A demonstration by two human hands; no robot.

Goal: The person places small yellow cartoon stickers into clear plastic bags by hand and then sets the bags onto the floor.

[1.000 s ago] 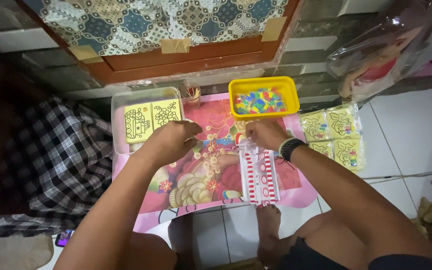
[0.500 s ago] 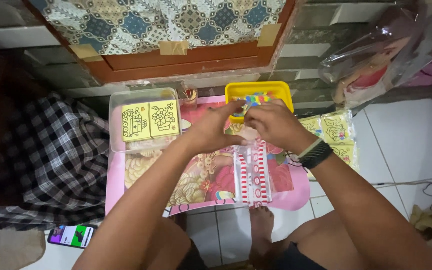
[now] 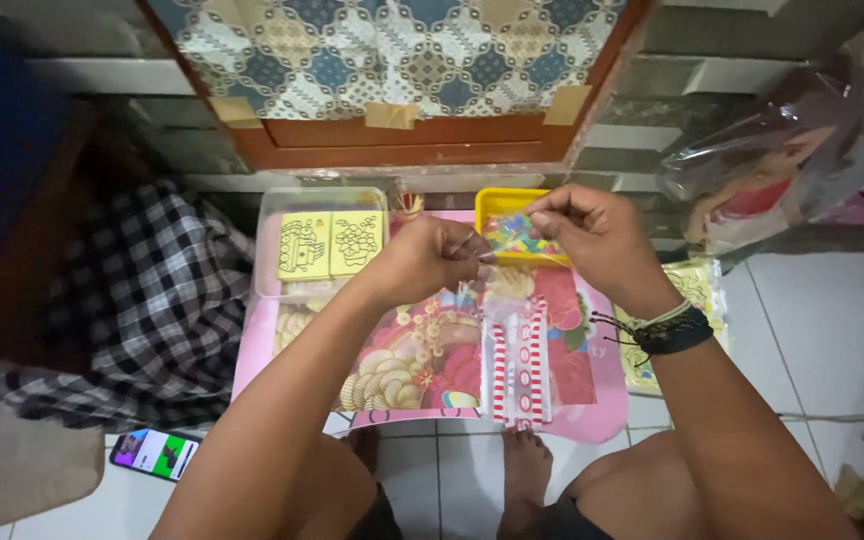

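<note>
Here, both the left hand (image 3: 432,258) and right hand (image 3: 592,235) pinched on a clear plastic sleeve (image 3: 509,235).

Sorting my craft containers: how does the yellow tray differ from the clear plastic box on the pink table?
The yellow tray is opaque and holds small multicoloured pieces; the clear plastic box is see-through and holds flat yellow picture cards. The tray is smaller and partly hidden behind the right hand; the box is wider and in full view, beside the left hand. Both are shallow, rectangular, and sit at the table's far edge.

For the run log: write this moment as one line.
left hand: pinching | right hand: pinching above yellow tray | red-striped clear bag: flat on pink table
</note>
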